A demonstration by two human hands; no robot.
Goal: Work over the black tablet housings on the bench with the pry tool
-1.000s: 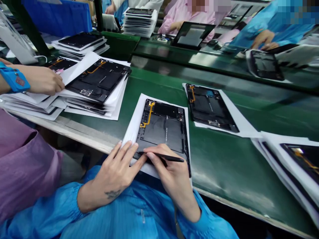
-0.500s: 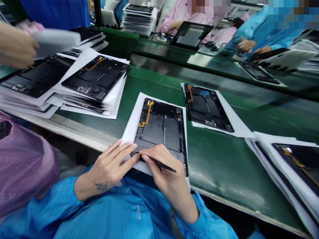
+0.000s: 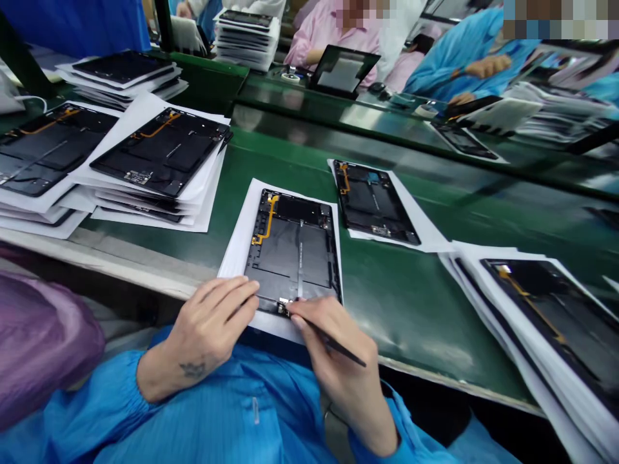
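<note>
In front of me an opened black tablet casing (image 3: 280, 258) lies on white paper (image 3: 236, 238), its orange flex cable (image 3: 270, 222) running down the upper left. My right hand (image 3: 336, 345) pinches black tweezers (image 3: 344, 351), their tip beside a small metallic part (image 3: 283, 306) at the casing's bottom edge. Fingers together, my left hand (image 3: 210, 328) rests with its fingertips on the casing's lower left corner. Whether those fingers hold anything small is hidden.
Stacks of casings and paper stand at the left (image 3: 159, 151) and right (image 3: 546, 309). Another casing (image 3: 377, 203) lies behind on the green bench (image 3: 411, 290). People work across the bench; a purple sleeve (image 3: 43, 341) is at my left.
My right hand and the tweezers have moved along the casing's bottom edge, away from my left fingers. The metallic part now shows. The other person's hand at the upper left has gone; the view has shifted.
</note>
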